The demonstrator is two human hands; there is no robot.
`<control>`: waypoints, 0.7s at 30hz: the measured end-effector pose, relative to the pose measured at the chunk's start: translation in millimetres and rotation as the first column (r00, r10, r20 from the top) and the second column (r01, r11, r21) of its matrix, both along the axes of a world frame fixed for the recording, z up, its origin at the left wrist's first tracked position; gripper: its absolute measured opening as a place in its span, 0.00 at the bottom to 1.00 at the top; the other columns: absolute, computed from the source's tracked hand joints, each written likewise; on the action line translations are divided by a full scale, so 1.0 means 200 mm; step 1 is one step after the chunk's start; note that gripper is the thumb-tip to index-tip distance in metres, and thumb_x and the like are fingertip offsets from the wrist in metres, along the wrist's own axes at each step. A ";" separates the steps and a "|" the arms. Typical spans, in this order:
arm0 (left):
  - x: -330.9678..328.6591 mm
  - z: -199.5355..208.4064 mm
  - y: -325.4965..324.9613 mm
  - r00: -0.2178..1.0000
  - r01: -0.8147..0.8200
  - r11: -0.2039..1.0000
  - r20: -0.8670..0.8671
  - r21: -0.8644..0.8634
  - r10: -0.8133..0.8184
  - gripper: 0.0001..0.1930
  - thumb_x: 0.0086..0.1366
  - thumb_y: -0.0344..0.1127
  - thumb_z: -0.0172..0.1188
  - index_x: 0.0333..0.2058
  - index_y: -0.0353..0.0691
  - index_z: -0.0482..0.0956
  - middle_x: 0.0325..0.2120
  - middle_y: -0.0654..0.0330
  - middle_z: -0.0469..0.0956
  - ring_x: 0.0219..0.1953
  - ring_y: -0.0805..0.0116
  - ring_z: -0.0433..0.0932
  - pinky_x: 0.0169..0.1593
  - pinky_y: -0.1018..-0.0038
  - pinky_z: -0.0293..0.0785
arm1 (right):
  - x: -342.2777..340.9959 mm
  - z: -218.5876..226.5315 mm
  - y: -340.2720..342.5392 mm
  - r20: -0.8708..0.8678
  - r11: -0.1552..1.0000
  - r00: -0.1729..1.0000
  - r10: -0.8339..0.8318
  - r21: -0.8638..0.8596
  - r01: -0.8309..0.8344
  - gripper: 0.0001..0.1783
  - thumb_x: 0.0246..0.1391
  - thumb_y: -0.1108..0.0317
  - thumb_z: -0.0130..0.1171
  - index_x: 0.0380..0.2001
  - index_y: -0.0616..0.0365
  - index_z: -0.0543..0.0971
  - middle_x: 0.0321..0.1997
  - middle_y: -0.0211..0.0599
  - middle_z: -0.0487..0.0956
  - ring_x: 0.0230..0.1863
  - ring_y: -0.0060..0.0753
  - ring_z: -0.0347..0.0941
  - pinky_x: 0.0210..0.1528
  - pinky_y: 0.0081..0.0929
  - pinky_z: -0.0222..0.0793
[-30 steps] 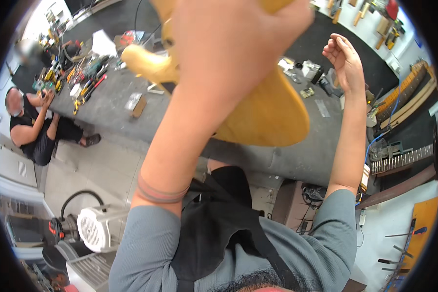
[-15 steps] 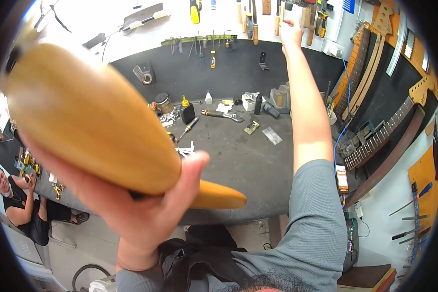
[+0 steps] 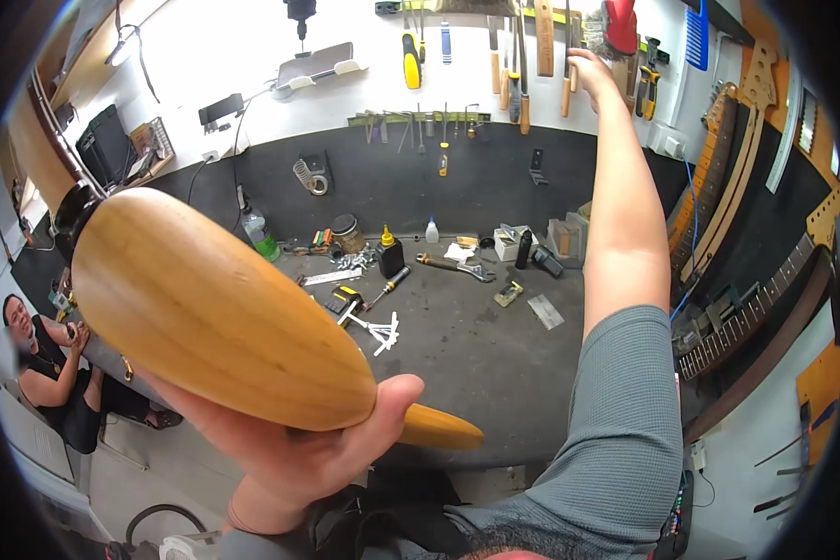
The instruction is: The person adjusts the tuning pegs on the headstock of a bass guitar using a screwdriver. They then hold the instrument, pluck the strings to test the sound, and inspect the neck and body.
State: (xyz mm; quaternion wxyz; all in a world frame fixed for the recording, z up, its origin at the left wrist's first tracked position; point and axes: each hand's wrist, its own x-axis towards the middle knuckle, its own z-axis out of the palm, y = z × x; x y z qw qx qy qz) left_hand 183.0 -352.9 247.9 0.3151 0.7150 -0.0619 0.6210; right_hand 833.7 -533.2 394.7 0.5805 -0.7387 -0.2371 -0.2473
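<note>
Half a second on: view swung up toward the tool wall (image 3: 252,103), right hand (image 3: 595,70) risen higher among hanging wooden-handled tools (image 3: 523,56), fingers curled, grip unclear. Left hand (image 3: 317,448) cupping the wooden guitar body (image 3: 215,313) from below, thumb pressed on its edge, above the workbench's (image 3: 495,364) near-left edge. Long axis from upper left to lower right, horn aimed lower right.

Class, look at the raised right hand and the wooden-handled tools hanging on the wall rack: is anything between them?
Nothing visible. The right hand is already up at the wall rack, fingers beside the wooden-handled tools. The left hand grips the wooden guitar body well below.
</note>
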 end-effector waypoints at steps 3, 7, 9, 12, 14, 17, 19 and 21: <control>-0.09 0.03 0.01 0.996 -0.070 0.996 -0.055 0.063 0.074 0.74 0.54 0.30 0.82 0.82 0.45 0.27 0.67 0.47 0.65 0.45 0.63 0.78 0.45 0.68 0.82 | -0.04 -0.04 0.08 0.106 0.998 0.994 -0.028 0.059 0.022 0.18 0.71 0.58 0.59 0.56 0.48 0.89 0.60 0.38 0.88 0.65 0.36 0.80 0.70 0.34 0.69; -0.08 0.06 0.00 0.997 -0.052 0.997 -0.053 0.051 0.055 0.74 0.53 0.31 0.83 0.82 0.44 0.27 0.71 0.44 0.63 0.47 0.62 0.79 0.47 0.67 0.83 | -0.13 -0.14 0.03 0.313 0.977 0.927 -0.204 0.001 0.214 0.16 0.72 0.56 0.61 0.53 0.50 0.90 0.52 0.38 0.91 0.55 0.32 0.84 0.61 0.30 0.74; -0.03 0.06 0.00 0.999 -0.001 1.000 -0.037 0.008 0.001 0.75 0.53 0.33 0.84 0.82 0.43 0.27 0.72 0.42 0.62 0.50 0.60 0.79 0.51 0.65 0.84 | -0.20 -0.20 -0.09 0.402 0.943 0.874 -0.272 -0.070 0.325 0.16 0.72 0.58 0.63 0.53 0.55 0.89 0.51 0.36 0.90 0.54 0.31 0.84 0.59 0.30 0.74; 0.04 0.09 -0.01 0.999 0.051 0.995 0.008 0.088 -0.052 0.75 0.54 0.34 0.85 0.82 0.40 0.28 0.72 0.40 0.62 0.55 0.56 0.79 0.57 0.61 0.83 | -0.41 -0.43 -0.13 0.320 0.992 0.947 -0.029 0.128 -0.013 0.19 0.72 0.57 0.60 0.55 0.58 0.87 0.57 0.41 0.87 0.64 0.40 0.80 0.67 0.37 0.72; 0.03 0.14 0.03 0.996 0.085 0.965 -0.058 0.248 -0.072 0.73 0.55 0.34 0.86 0.81 0.38 0.29 0.72 0.40 0.63 0.61 0.53 0.77 0.61 0.58 0.81 | -0.65 -0.59 -0.13 0.367 0.983 0.930 0.008 0.170 -0.075 0.16 0.76 0.62 0.59 0.57 0.59 0.82 0.56 0.39 0.85 0.62 0.36 0.81 0.64 0.35 0.73; 0.03 0.15 0.04 0.998 -0.032 0.914 -0.039 0.403 0.053 0.60 0.58 0.32 0.85 0.78 0.37 0.47 0.67 0.43 0.68 0.60 0.50 0.78 0.59 0.59 0.82 | -1.27 -0.74 0.02 0.335 0.826 0.896 0.292 0.383 -0.413 0.12 0.78 0.65 0.58 0.58 0.55 0.74 0.57 0.45 0.84 0.58 0.37 0.82 0.57 0.32 0.75; 0.03 0.17 0.04 0.995 -0.066 0.895 -0.037 0.441 0.092 0.49 0.58 0.33 0.84 0.73 0.39 0.63 0.64 0.45 0.70 0.59 0.48 0.80 0.56 0.60 0.82 | -1.76 -0.72 0.06 0.410 0.724 0.829 0.379 0.427 -0.542 0.12 0.79 0.67 0.55 0.59 0.54 0.69 0.55 0.49 0.83 0.55 0.41 0.83 0.55 0.32 0.76; 0.03 0.18 0.03 0.989 -0.031 0.915 -0.123 0.402 0.087 0.38 0.59 0.34 0.83 0.67 0.42 0.75 0.63 0.45 0.71 0.60 0.47 0.80 0.55 0.60 0.81 | -2.11 -0.75 0.07 0.521 0.605 0.719 0.459 0.409 -0.683 0.13 0.79 0.67 0.53 0.60 0.54 0.67 0.53 0.52 0.83 0.53 0.46 0.83 0.54 0.35 0.76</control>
